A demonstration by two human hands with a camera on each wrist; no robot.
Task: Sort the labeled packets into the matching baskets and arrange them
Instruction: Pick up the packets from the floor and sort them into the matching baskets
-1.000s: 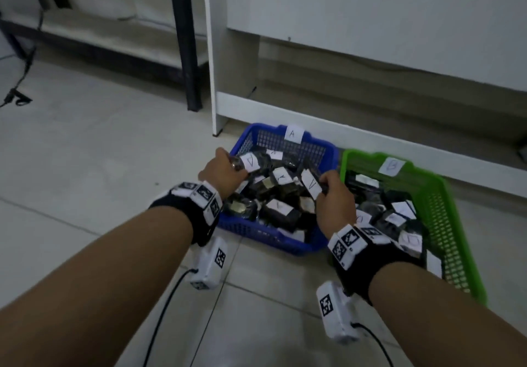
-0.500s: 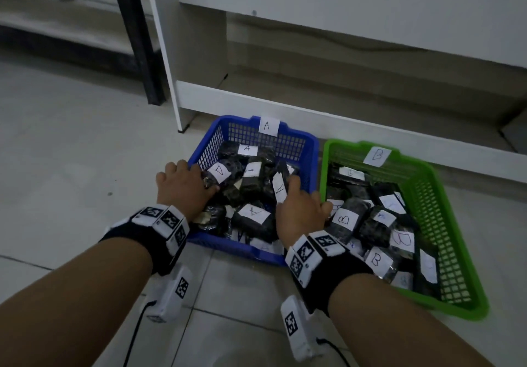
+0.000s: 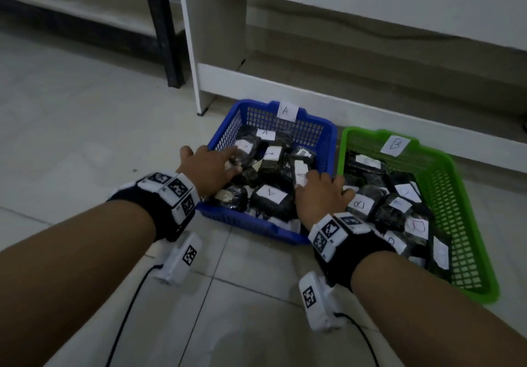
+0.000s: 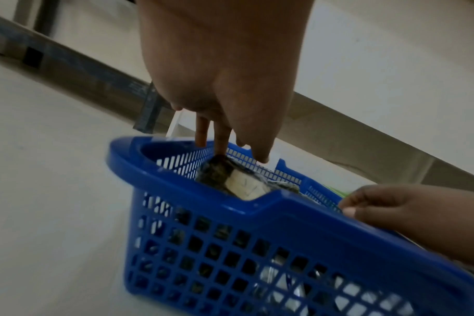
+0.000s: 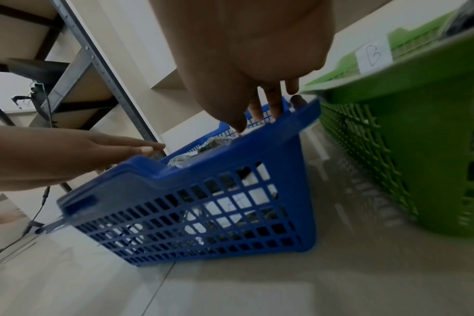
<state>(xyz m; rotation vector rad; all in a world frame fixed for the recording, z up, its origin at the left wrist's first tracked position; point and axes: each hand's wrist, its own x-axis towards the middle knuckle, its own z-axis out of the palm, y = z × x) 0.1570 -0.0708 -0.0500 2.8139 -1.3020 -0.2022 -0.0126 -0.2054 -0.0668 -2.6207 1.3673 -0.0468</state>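
The dark packets look already sorted, as far as the labels can be read: those marked A lie in the blue basket, at about 12 o'clock from the person, and those marked B lie in the green basket, just beside it at about 2 o'clock. No packet shows on the floor. What seems left is the arranging; the blue basket's packets lie heaped at odd angles, some labels tilted or hidden.

The left hand reaches in over the basket's 9 o'clock rim, fingers straight and loosely spread, tips resting on a packet there and gripping nothing. The right hand lies at the 3 o'clock rim, fingers stretched over the edge toward the green basket; whether they press a packet or the rim cannot be told.

Compared with half a second ago, the left hand has slid further in, from the rim onto the packets, while the right hand has edged toward the gap between the baskets. A second ago both hands were holding packets up; now those are down.
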